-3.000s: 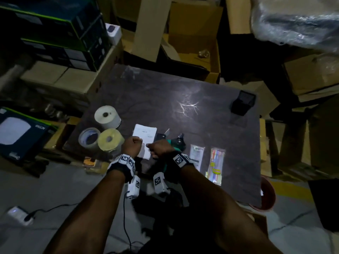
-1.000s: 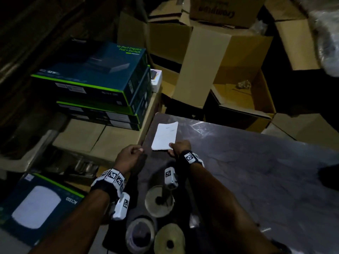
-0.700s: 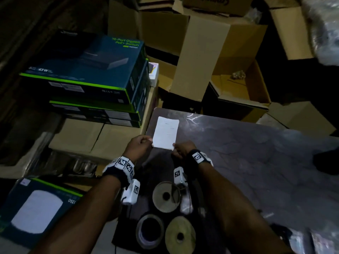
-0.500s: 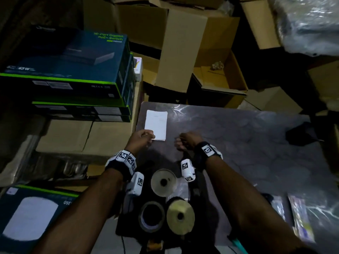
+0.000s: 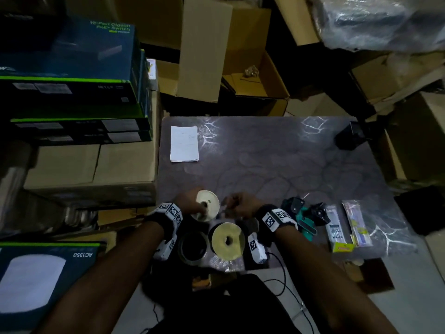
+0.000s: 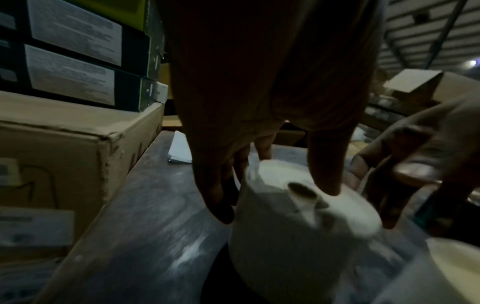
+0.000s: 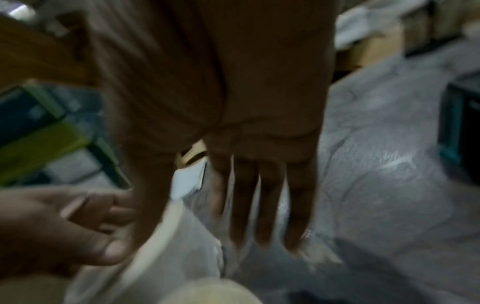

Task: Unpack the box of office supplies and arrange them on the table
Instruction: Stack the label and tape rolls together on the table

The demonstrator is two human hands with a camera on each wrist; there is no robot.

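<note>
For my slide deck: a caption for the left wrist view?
Left hand gripping a white paper roll on the dark table.

notepad (image 5: 184, 143) – table (image 5: 277, 165) far-left | rolls (image 5: 226, 241) – near-left | packets (image 5: 337, 229) – near-right

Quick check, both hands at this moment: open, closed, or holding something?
Left hand: grips the white roll, thumb on its top, fingers on its side.
Right hand: open, fingers straight, holding nothing.

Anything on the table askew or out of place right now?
Only the white roll: it is tipped off upright in the left hand. The yellow roll, notepad and packets lie flat.
</note>
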